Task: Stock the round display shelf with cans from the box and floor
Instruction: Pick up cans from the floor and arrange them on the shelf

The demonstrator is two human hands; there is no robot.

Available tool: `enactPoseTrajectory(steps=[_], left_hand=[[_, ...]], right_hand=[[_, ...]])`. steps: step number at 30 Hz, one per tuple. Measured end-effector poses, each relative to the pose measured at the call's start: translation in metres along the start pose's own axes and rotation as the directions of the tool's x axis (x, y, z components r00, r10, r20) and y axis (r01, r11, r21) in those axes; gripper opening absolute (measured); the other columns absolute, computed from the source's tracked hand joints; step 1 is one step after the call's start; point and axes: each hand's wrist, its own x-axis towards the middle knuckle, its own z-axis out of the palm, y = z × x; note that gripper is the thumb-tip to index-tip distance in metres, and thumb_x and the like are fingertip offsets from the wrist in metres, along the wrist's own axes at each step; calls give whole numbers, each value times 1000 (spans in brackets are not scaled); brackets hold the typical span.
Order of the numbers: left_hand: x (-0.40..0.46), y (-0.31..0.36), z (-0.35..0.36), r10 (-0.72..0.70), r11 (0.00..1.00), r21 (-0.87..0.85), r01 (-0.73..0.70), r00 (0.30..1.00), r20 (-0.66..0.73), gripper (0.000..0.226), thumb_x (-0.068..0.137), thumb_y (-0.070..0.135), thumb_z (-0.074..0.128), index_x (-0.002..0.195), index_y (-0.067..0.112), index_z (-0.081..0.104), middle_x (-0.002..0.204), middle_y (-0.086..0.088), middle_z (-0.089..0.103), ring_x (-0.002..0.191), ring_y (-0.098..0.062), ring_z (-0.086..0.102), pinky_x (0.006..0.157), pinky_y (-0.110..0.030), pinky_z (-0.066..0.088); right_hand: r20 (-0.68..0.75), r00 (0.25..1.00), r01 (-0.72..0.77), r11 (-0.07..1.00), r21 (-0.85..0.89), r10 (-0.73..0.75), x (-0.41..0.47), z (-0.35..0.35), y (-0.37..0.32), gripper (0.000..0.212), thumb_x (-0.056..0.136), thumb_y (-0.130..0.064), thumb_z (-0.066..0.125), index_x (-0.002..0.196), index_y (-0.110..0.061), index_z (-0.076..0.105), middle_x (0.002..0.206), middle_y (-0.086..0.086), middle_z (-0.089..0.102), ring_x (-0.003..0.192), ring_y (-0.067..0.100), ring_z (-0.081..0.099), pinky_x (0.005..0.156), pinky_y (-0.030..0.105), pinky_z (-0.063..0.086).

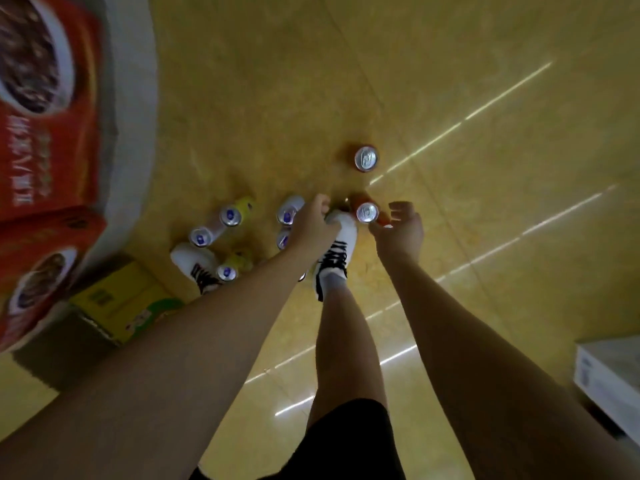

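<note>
The yellow floor fills most of the view, streaked with pale light reflections. At the left edge curves the grey round display shelf, carrying red cartons printed with a bowl picture. Below it stands a yellow box beside a dull brown carton, and a white carton sits at the right edge.

The person stands bent over, both bare arms reaching down, feet in 2 white shoes with black laces.

The left hand is curled with fingers bent inward, low among the yellow cans; whether it grips one cannot be told, as the hand hides what lies beneath. The right hand is spread wide, fingers curved, just beside a red can standing upright on the floor, apparently not yet touching it.

A 2nd red can stands alone farther out, well apart from the hands. About 6 yellow cans with blue-marked silver tops cluster on the floor between the shelf and the left hand, some near the left shoe
</note>
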Motion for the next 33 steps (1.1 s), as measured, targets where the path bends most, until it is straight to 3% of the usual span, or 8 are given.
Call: enactPoseTrajectory(steps=[2,6,13,16,21,27,31,33], left_hand=[[19,-8,15,21,998,51,-22,1000,19,44,89,12,63,131,10,51,127,-6,58,116,-21,54,93,-30,44],[54,-31,44,64,983,166,-73,996,63,43,90,8,57,133,11,51,130,-9,60,120,-24,55,99,-40,46],[106,-60,69,61,972,223,-77,995,77,42,93,9,55,135,12,48,132,-10,58,121,-25,54,98,-35,45],[120,-66,76,56,975,213,-67,997,59,43,93,7,54,135,13,48,134,-7,56,123,-24,52,100,-35,45],[127,-69,85,61,976,206,-75,995,77,39,94,5,51,132,10,49,130,-10,58,120,-26,54,99,-39,45],[103,-63,66,44,965,252,-72,992,114,46,85,1,51,128,15,49,117,-12,62,110,-30,58,92,-46,50],[89,-43,40,117,939,306,-156,983,143,62,84,-1,54,141,18,37,117,-15,60,102,-35,59,78,-40,50],[83,-34,27,158,936,296,-191,979,130,74,82,-4,59,145,25,33,127,-11,54,110,-32,56,81,-42,50]], right_hand=[[23,1000,-17,1000,-19,17,20,15,15,37,70,-6,72,106,-9,60,85,-5,49,98,34,60,81,36,48],[88,994,-57,997,-58,62,52,41,40,39,75,-11,71,112,-10,60,108,13,58,99,33,58,75,25,37],[176,980,-72,988,-136,95,89,87,59,61,71,-32,78,125,-18,55,120,11,50,105,34,57,87,34,48],[197,975,-66,982,-176,101,101,100,64,63,70,-32,78,127,-19,54,122,12,49,107,37,55,93,39,48],[210,972,-57,973,-222,105,110,101,65,54,77,-28,76,127,-20,56,117,17,58,106,33,57,80,27,40],[184,981,-27,986,-163,57,86,67,35,45,77,-30,76,118,-16,64,104,13,70,99,29,62,75,26,42],[219,976,58,984,-168,-20,62,42,-2,43,77,-38,76,112,-15,66,99,10,72,95,27,64,72,25,41],[247,967,105,980,-167,-62,52,31,-24,45,75,-44,76,111,-18,68,97,9,72,94,26,65,75,29,47]])
